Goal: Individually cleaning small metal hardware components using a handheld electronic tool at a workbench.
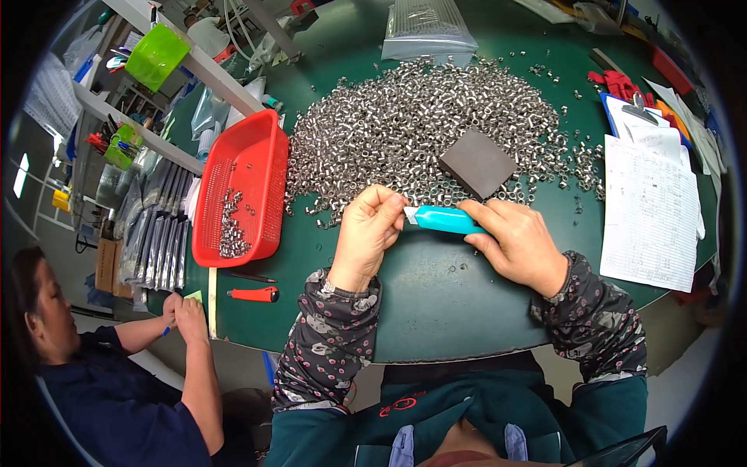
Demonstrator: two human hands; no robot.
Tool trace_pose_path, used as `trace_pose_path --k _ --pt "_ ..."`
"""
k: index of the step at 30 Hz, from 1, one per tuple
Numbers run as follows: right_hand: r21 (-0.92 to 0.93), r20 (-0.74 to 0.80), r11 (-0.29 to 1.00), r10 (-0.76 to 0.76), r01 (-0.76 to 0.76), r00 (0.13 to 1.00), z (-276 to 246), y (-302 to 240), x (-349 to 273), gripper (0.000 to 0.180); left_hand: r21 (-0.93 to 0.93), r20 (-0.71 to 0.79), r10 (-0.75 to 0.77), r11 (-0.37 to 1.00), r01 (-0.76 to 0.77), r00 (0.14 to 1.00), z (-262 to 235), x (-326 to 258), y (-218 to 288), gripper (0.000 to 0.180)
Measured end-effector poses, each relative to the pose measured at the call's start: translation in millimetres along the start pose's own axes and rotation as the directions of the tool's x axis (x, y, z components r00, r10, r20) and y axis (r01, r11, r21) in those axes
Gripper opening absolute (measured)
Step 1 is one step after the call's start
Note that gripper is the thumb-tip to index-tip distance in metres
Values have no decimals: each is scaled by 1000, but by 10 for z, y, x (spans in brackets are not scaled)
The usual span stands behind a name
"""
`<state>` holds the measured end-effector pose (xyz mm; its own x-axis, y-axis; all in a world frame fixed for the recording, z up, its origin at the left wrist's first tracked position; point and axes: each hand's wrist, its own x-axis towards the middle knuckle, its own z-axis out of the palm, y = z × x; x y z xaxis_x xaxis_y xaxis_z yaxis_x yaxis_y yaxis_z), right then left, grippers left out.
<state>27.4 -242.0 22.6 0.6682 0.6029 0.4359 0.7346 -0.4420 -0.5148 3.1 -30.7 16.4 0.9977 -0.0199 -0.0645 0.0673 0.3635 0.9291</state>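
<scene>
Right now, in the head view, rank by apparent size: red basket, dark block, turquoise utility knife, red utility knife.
1. red basket
2. dark block
3. turquoise utility knife, partly hidden by the hands
4. red utility knife

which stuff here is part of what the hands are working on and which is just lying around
In use:
- left hand, closed at the tip of the cutter
- right hand, gripping the turquoise utility knife
- pile of small metal sleeves
- red basket holding a few sleeves

Lying about:
- dark block
- orange cutter
- paper sheets
- clear bag
</scene>
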Motion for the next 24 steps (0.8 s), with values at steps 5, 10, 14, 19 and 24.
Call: trace_pose_path --k 5,10,14,19,24 --pt "-80 -28 997 -23 20 999 19 3 -2 32 53 -43 -12 998 14 999 2 5 -10 15" --pt "-159 -70 985 -84 72 994 37 18 -1 35 42 -23 -66 997 67 998 -52 22 -16 14" --pt "-202 -73 975 -110 93 991 30 10 2 36 0 19 -175 985 175 984 -73 22 28 14" --pt "-297 -83 947 -156 125 984 -4 -12 22 39 -81 48 -231 969 234 972 -89 27 19 21" --pt "-137 -153 989 -68 47 986 -26 15 15 36 -133 46 -212 967 216 976 -97 44 -2 26"
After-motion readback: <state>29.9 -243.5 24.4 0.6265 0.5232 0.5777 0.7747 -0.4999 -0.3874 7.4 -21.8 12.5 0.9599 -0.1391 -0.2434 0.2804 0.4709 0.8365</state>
